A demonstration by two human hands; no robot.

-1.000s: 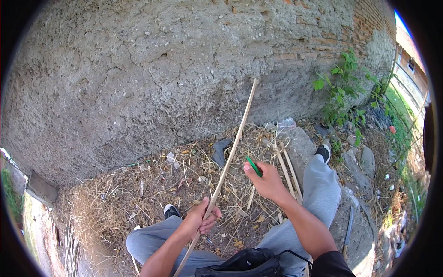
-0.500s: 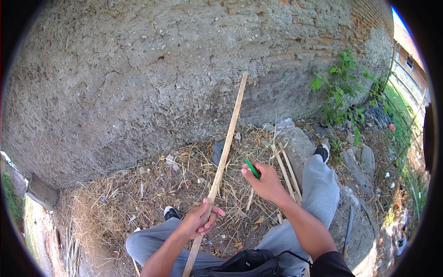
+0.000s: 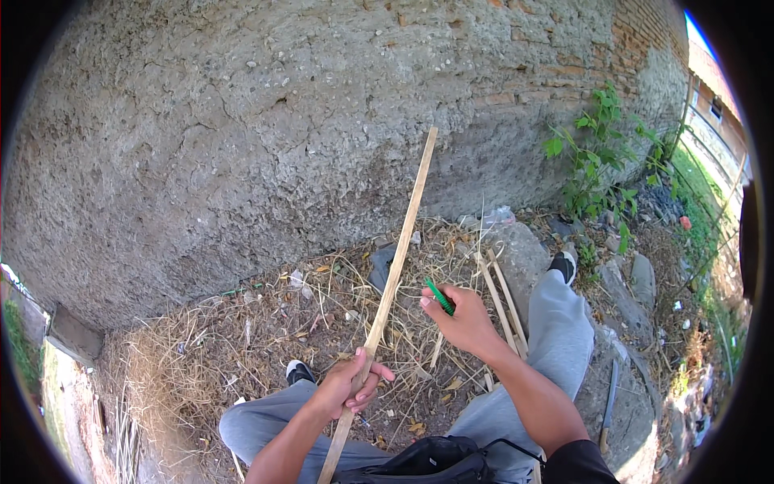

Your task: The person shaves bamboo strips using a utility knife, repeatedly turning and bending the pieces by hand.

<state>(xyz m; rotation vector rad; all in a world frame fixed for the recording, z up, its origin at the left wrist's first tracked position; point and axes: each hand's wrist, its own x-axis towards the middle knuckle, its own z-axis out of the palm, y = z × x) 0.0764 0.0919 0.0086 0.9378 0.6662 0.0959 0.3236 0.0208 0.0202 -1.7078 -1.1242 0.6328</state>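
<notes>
A long, flat wooden strip (image 3: 402,244) slants up and slightly right across my view, its far end in front of the wall. My left hand (image 3: 352,385) is closed round its lower part, and the near end passes over my left thigh. To the right of the strip, my right hand (image 3: 463,317) holds a slim green ribbed tool (image 3: 439,295) between thumb and fingers. Its tip points up and left, apart from the strip. Exactly what kind of tool it is, I cannot make out.
A rough plastered wall (image 3: 266,153) rises ahead. Several more wooden strips (image 3: 505,298) lie right of my hand. A long-bladed tool (image 3: 610,395) rests on stone beside my right leg. Dry straw and leaves cover the ground (image 3: 266,339); a green plant (image 3: 597,165) grows by the wall.
The far end of the wooden strip has tilted slightly to the right. Both hands keep their grips and have hardly moved.
</notes>
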